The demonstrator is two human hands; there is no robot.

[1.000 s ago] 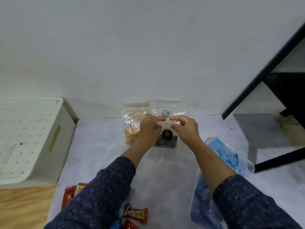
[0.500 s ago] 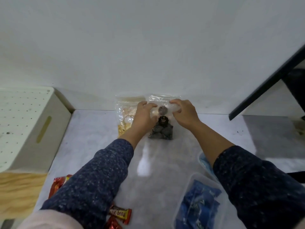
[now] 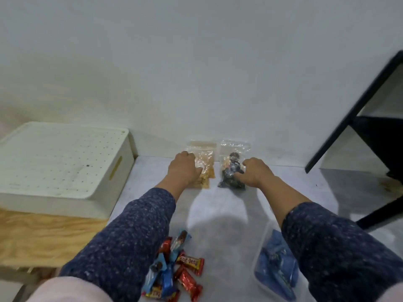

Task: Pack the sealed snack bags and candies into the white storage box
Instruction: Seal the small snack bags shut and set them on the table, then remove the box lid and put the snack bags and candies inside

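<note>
Two clear sealed bags lean against the far wall. The bag of yellow snacks (image 3: 206, 171) stands on the left, and my left hand (image 3: 184, 170) closes on its left side. Beside it, the bag of dark cookies (image 3: 231, 168) has my right hand (image 3: 256, 172) gripping its right side. Both bags rest on the grey surface. The white storage box (image 3: 65, 168) sits at the left with its perforated lid on. Several red and blue wrapped candies (image 3: 174, 269) lie near me between my arms.
A clear tub of blue packets (image 3: 275, 264) sits at the lower right, partly under my right sleeve. The white box rests on a light wooden board (image 3: 43, 236). A black table frame (image 3: 353, 114) stands at the right.
My left hand has left the cookie bag and gone to the yellow snack bag. My right hand dropped from the cookie bag's top to its side.
</note>
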